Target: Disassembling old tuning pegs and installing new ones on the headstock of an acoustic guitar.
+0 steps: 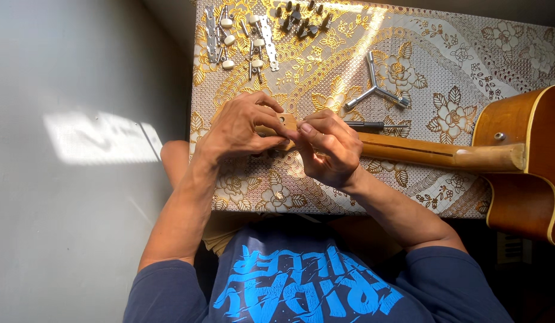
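An acoustic guitar lies on its side across the table, body (528, 161) at the right, neck (421, 152) running left. My left hand (238, 128) is wrapped around the headstock (286, 121), of which only a small wooden patch with a hole shows. My right hand (331, 146) grips the neck just beside it, thumb and forefinger pinched at the headstock's edge. What the fingertips pinch is hidden.
A gold floral cloth (469, 66) covers the table. Tuning machine strips with white knobs (238, 39) and several small metal bushings (301, 18) lie at the far left. A three-armed metal wrench (376, 90) and a dark screwdriver (364, 125) lie behind the neck.
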